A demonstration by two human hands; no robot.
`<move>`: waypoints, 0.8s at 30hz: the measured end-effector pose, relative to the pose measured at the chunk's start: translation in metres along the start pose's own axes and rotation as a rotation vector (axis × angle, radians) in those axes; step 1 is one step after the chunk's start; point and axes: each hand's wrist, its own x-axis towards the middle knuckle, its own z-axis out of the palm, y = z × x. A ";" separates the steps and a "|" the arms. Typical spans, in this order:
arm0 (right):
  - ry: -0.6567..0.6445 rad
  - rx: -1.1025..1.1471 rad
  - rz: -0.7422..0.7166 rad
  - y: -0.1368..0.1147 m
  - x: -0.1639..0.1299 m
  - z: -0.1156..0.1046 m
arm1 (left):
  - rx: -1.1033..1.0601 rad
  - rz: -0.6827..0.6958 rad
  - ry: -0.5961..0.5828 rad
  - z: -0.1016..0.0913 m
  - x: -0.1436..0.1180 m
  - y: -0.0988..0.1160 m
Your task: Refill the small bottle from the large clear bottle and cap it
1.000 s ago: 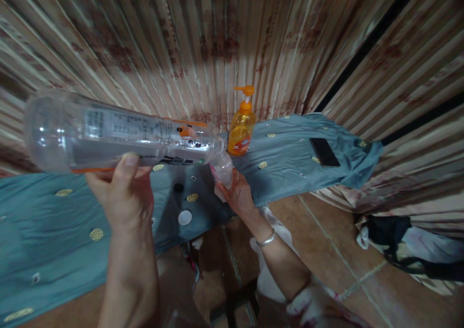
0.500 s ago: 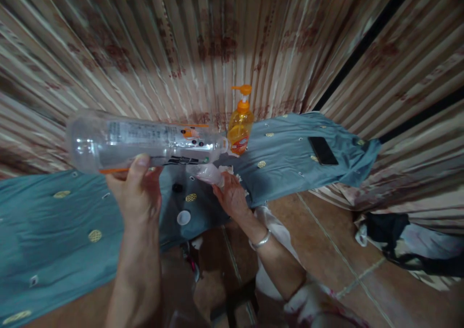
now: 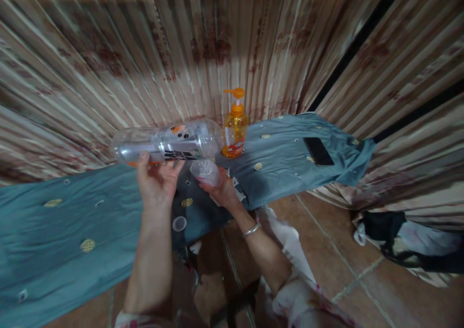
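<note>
Clear large bottle [image 3: 166, 144] with a white, black and orange label; smaller clear bottle [image 3: 206, 171]; orange soap dispenser [image 3: 235, 125] with an orange pump; blue-grey cloth [image 3: 72, 221] dotted with yellow ovals; black phone [image 3: 318, 151]; beige curtain [image 3: 145, 52] striped with reddish-brown motifs; brown floor tiles [image 3: 362, 289].

Looked like someone's home to me: striped floral curtains [image 3: 203, 52] hung all along the back, a blue-grey embroidered cloth [image 3: 290, 154] covered the table, terracotta floor tiles [image 3: 326, 250] below. An orange pump soap bottle [image 3: 235, 125] and a phone [image 3: 318, 151] sat on it (pretty lived-in).
</note>
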 end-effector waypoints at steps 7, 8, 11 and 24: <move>-0.023 0.036 0.058 -0.007 0.000 -0.016 | 0.109 0.051 -0.031 -0.015 -0.008 0.019; -0.033 0.026 0.068 -0.009 0.001 -0.018 | 0.117 0.058 -0.019 -0.016 -0.010 0.022; -0.057 -0.033 0.098 -0.014 0.001 -0.024 | 0.131 0.072 0.055 -0.017 -0.014 0.031; -0.082 -0.167 0.063 -0.019 0.002 -0.021 | 0.203 0.156 0.215 -0.021 -0.037 0.070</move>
